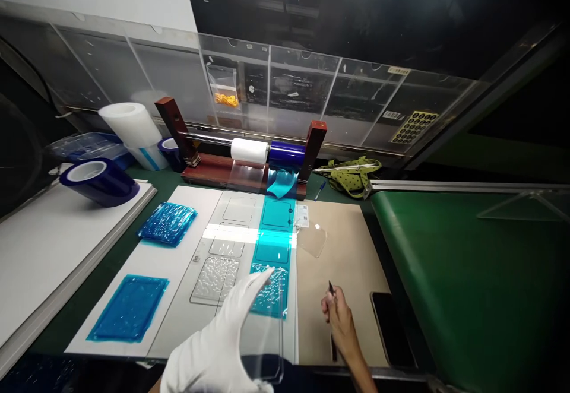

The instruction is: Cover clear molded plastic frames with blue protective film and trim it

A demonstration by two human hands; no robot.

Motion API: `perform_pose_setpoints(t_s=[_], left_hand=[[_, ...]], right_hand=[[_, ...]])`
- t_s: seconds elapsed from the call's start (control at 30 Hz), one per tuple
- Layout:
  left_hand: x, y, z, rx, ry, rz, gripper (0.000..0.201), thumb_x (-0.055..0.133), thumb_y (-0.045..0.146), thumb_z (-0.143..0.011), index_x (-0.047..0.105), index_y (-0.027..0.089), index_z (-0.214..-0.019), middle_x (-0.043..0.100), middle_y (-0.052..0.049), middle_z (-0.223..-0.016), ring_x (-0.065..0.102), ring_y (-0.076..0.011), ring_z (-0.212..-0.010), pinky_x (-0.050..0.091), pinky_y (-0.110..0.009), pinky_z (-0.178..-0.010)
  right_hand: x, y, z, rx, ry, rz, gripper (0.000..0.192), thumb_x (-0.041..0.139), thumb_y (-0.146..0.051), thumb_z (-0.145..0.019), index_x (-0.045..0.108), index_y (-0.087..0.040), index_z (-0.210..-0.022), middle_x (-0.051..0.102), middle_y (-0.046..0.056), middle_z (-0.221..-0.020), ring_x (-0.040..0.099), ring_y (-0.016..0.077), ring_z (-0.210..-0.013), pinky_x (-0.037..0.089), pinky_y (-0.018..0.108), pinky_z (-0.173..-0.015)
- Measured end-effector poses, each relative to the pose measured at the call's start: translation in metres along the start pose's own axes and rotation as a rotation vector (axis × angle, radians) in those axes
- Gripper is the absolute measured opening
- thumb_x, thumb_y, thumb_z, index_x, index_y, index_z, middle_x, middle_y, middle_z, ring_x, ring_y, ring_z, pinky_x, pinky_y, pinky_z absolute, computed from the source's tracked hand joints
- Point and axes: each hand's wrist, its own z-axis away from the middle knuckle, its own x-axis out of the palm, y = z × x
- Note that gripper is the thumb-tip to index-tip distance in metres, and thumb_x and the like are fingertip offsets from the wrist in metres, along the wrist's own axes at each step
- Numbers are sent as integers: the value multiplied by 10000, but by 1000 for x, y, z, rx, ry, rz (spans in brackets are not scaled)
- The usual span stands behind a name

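My left hand (211, 342), in a white glove, grips a clear rectangular plate (269, 345) by its edges, with thumb and fingers spread across it. My bare right hand (342, 325) is closed around a slim tool with a dark pointed tip (331, 288); its exact kind is unclear. It is over the tan board (347, 238). Beyond the gloved hand, a strip of blue film (272, 247) runs down from a blue film roll (287, 154). Beside it lies clear film (231, 215) below a white roll (249, 151). Outlined rectangles show through both strips.
Two stacks of blue film pieces, an upper one (168, 224) and a lower one (129, 308), lie at left. A wooden roll stand (240, 176) spans the back. A phone (392, 327), a green dotted pouch (351, 174), a pen (320, 190) and a loose clear piece (314, 240) are at right.
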Motion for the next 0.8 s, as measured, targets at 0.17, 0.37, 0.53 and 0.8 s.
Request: perform_pose_setpoints(t_s=[0.17,0.37,0.53,0.8], left_hand=[[-15,27,4,58,-33,-60,1291,776,442,-438,-12,350,-1457,128,-67,-1536,210,-388,-1377,270,-566,-1090],[-11,33,15,82,-69,-49,1289,790,421,-438,4,363,-1457,124,-56,-1529,182,-397,-1381,291,-563,-1076],[-8,36,20,110,-37,-24,1287,803,406,-418,57,341,-1465,186,-79,-1504,225,-429,-1353,314,-574,-1053],[-9,44,18,198,-72,-3,1280,832,298,-387,128,362,-1454,272,-77,-1460,312,-415,-1310,351,-539,-1032]], right_hand=[[-50,-80,55,-69,-259,-567,442,345,-581,-903,555,-193,-915,347,-38,-623,333,95,-530,278,212,-476],[-44,-107,89,-264,-366,-354,678,667,-798,-470,535,-209,-779,468,-2,-744,402,115,-633,393,216,-540],[-30,-96,85,-339,-392,-338,776,675,-827,-333,485,-220,-778,444,-17,-741,366,103,-619,385,197,-503],[-25,-87,86,-434,-325,-330,780,653,-845,-357,498,-204,-772,436,-23,-696,367,97,-590,412,204,-521]])
